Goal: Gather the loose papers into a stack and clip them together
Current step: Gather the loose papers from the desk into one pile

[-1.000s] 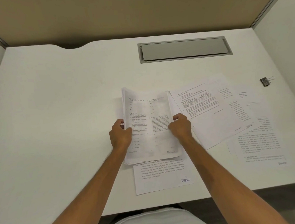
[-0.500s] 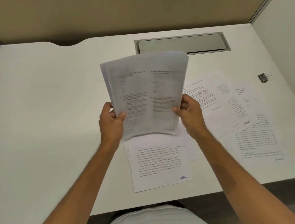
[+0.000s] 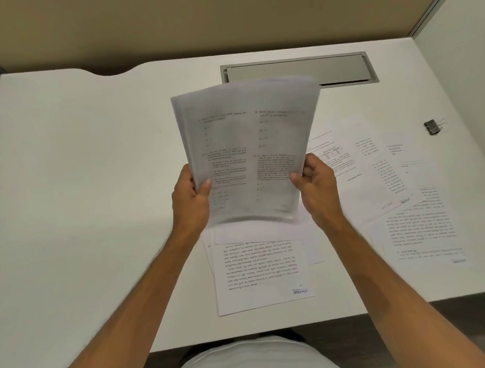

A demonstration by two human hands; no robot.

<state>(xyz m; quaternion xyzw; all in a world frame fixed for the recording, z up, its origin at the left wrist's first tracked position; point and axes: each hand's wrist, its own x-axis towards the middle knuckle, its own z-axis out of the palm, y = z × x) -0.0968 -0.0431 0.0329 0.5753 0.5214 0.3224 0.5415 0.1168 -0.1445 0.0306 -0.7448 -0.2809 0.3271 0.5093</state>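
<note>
White table (image 3: 91,195) inside a tan-walled cubicle, with a grey cable hatch (image 3: 299,72) let into its far side: that is where the person works. Both hands are up off the surface with a bundle of papers (image 3: 249,142) between them. The left hand (image 3: 190,199) grips the bundle's left edge, thumb on the front page, and the right hand (image 3: 318,191) pinches the right edge the same way, so the pages stand nearly upright and fan a little at the top. I judge this to be the gathering step, only partly done, for loose paper lies on the table: a near sheet (image 3: 260,272) just below the bundle, with a couple more peeping from under it, and several overlapping sheets (image 3: 365,174) spread to the right. The binder clip (image 3: 433,127) sits well apart at the far right, untouched. The next move, as I see it, calls for bringing the bundle and the loose groups together, then knocking the edges square on the table before either hand goes for the clip; thin paper held by its sides may sag or slip. Of the writing, only "SPEED-POST" in blue at the near sheet's lower corner reads plainly. The body text is too small to make out, and the held page is blurred.
</note>
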